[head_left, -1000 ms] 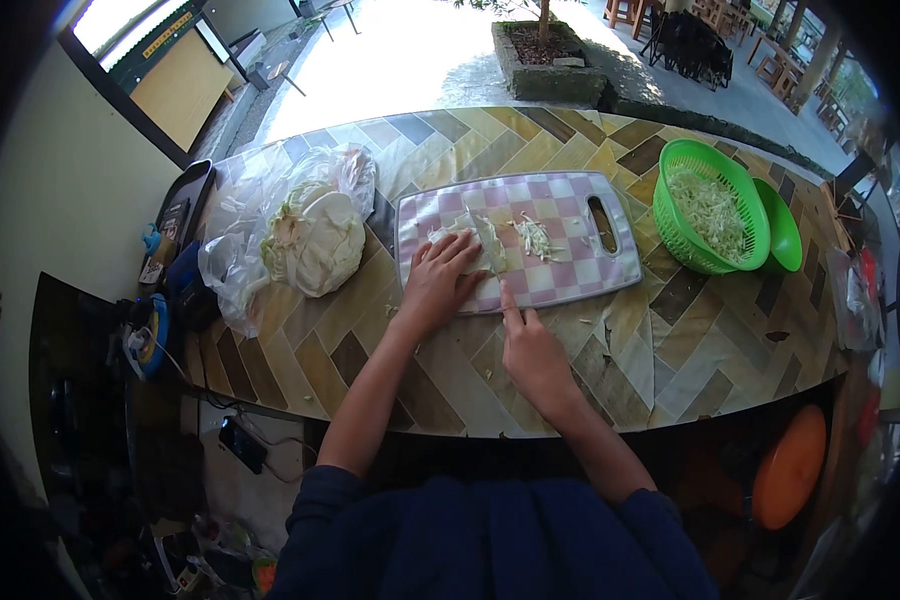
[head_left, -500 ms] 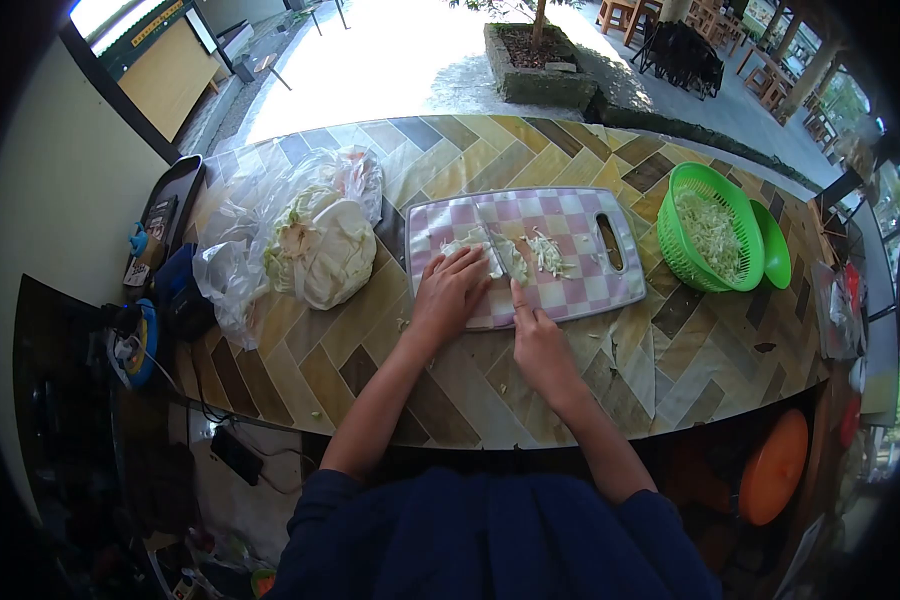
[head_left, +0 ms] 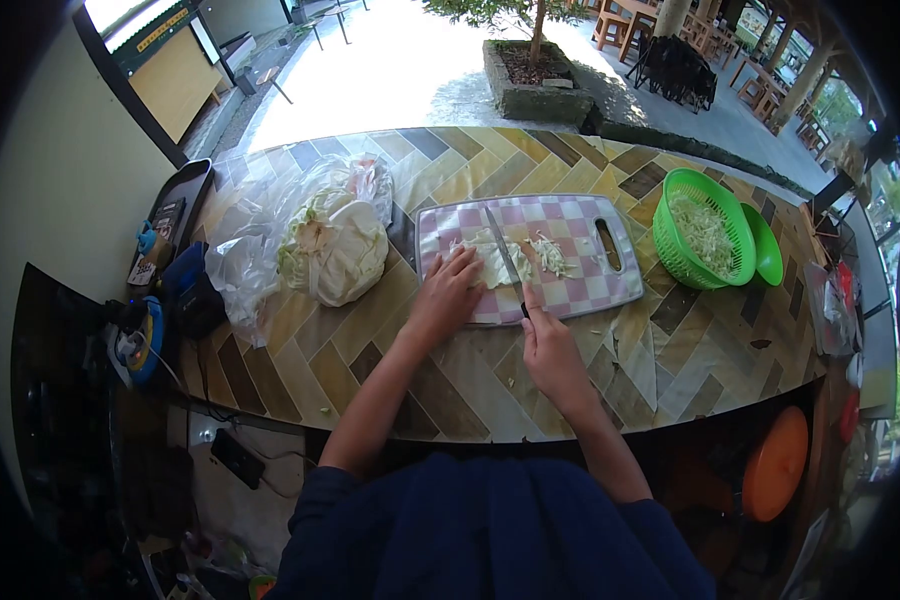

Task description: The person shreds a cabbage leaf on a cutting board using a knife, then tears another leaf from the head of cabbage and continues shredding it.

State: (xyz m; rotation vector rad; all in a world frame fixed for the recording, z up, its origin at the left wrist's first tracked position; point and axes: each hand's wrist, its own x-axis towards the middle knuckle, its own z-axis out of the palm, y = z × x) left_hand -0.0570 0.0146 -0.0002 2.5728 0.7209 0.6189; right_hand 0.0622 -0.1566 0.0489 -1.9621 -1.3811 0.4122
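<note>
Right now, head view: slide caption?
Left hand rests on pale cabbage on a pink-checked rectangular board; right hand holds a black-handled knife.

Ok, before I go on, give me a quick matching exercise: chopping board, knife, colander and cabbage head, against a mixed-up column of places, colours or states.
Things:
1. chopping board
2. knife
3. colander
4. cabbage head

Descriptions:
A. green, with shredded cabbage inside
B. left of the chopping board
C. pink-and-white checks
D. held in the right hand

Right pairs: 1-C, 2-D, 3-A, 4-B
</note>
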